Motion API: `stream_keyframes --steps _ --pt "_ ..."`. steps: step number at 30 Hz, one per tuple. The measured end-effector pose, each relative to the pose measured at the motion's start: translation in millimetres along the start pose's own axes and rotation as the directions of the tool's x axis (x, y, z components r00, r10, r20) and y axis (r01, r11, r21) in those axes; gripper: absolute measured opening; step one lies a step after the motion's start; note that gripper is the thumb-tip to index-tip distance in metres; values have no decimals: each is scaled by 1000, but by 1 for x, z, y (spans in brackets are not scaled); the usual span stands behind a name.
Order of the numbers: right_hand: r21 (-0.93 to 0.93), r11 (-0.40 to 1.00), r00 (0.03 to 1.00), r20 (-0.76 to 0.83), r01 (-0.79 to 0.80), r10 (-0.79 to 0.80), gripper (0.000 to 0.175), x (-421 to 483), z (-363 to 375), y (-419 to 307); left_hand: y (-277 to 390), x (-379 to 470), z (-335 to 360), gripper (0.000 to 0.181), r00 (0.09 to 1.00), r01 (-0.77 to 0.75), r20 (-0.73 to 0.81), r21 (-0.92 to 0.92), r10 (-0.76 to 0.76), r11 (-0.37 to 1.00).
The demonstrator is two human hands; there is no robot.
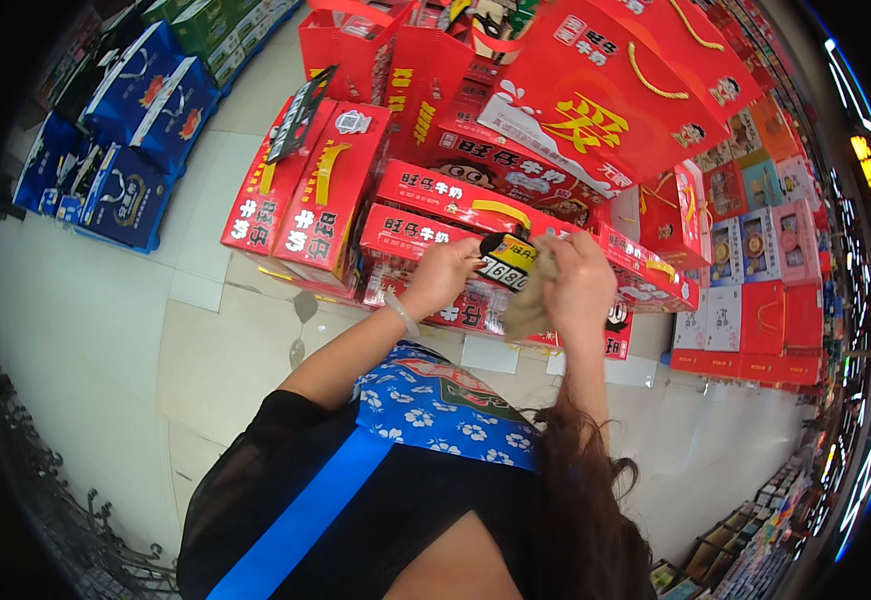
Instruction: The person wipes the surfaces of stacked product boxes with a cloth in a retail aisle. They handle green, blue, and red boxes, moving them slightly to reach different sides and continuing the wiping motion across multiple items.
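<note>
My left hand [447,274] grips the left edge of a black and yellow price sign [509,261] that bears large digits. A beige cloth [531,300] is in my right hand [578,281], bunched against the sign's right side. Both hands are above stacked red Want Want milk cartons [420,232] with yellow handles. Another black sign [302,112] stands tilted on two red cartons [330,195] at the left. Large red gift bags [593,97] with yellow rope handles rise behind the stack.
Blue gift boxes [124,195] stand on a blue base at the far left, green cartons [214,34] beyond them. At the right are red boxes [762,322] and shelves of packaged goods. Tiled floor [90,322] surrounds the display. Metal carts or racks [98,540] show at the lower left.
</note>
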State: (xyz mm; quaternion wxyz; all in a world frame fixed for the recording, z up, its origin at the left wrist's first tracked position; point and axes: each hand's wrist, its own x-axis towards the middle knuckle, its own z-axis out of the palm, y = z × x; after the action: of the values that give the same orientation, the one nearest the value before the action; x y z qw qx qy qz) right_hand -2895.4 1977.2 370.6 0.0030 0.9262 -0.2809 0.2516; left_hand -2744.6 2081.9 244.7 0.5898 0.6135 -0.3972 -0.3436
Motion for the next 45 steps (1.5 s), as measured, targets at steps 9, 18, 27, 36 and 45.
stream_keyframes --steps 9,18,27,36,45 --pt "-72 987 986 -95 -145 138 25 -24 -33 25 -9 4 1 20 998 62 17 8 -62 998" --pt "-134 975 946 249 -176 205 9 -5 -37 13 -12 3 2 23 997 52 44 122 -58 991" --pt "649 747 886 421 -144 -195 19 36 15 77 -19 5 0 22 996 77 46 15 -77 997" --pt "166 985 976 -203 -41 75 26 -52 -19 58 -3 6 -10 24 993 15 118 -71 -7 997" --pt "109 982 967 -220 156 -129 23 -84 87 -34 4 10 -16 18 993 -37 120 274 4 961"
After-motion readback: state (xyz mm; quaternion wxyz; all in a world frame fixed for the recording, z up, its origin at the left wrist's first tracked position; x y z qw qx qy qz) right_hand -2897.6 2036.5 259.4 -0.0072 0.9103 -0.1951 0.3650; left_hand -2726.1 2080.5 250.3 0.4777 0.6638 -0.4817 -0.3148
